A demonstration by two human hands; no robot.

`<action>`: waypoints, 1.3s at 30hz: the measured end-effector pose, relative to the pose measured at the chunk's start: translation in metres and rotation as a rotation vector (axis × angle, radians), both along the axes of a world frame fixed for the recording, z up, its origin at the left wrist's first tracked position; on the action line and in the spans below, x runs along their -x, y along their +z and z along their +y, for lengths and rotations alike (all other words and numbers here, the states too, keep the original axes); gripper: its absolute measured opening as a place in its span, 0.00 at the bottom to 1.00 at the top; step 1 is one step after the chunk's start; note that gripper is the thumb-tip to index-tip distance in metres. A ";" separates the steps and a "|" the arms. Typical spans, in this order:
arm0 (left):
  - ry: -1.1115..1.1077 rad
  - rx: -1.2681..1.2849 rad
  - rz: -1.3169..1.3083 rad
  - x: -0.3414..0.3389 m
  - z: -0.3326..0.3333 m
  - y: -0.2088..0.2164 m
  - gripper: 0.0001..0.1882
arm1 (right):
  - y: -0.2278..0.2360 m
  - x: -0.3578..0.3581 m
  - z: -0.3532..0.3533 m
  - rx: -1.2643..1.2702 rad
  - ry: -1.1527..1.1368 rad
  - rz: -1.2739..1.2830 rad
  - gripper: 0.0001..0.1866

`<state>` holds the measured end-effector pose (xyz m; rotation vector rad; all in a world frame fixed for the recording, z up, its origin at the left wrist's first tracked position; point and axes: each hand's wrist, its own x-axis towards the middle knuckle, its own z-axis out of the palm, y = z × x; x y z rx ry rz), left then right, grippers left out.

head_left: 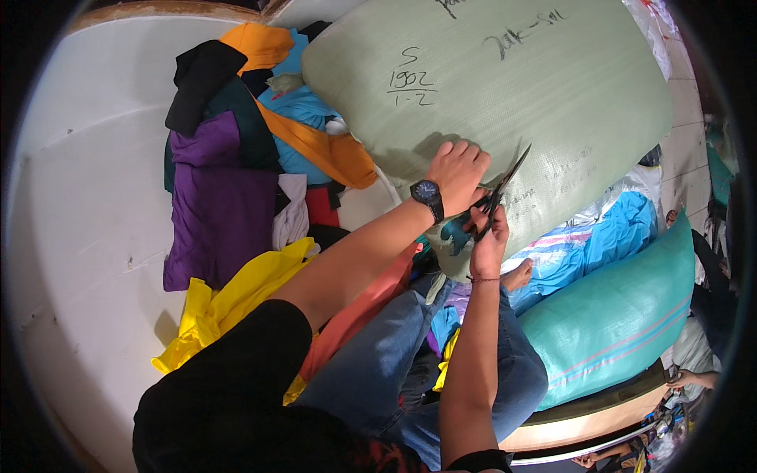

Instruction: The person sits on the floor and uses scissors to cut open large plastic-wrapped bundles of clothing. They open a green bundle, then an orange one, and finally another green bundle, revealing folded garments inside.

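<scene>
A big, stuffed pale green woven sack with dark handwriting lies in front of me. My left hand, a dark watch on its wrist, is closed on the sack's fabric near its near end; the fingertips are partly hidden. Just below it, my right hand holds scissors by their black handles. Their blades point up and to the right over the sack. Blue cloth shows at the sack's near end, beside my right hand.
Folded purple, black and orange clothes pile up on the left, with yellow cloth nearer me. A full teal sack lies to the right, beside blue clothes in clear plastic. Other people's hands show at the right edge.
</scene>
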<state>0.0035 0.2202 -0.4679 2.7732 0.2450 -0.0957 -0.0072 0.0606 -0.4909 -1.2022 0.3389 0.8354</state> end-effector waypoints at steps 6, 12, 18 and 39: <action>0.002 0.336 -0.025 -0.004 0.019 -0.014 0.16 | -0.001 -0.027 0.012 0.000 -0.006 -0.038 0.08; 0.114 0.300 0.097 -0.011 0.014 -0.022 0.20 | -0.004 -0.053 0.014 -0.027 0.032 -0.069 0.08; 0.158 0.260 0.146 -0.017 0.011 -0.026 0.21 | -0.004 -0.080 0.018 0.015 0.058 -0.106 0.09; 0.111 0.328 0.335 -0.028 0.022 -0.023 0.31 | -0.010 -0.173 0.043 0.113 0.091 -0.146 0.10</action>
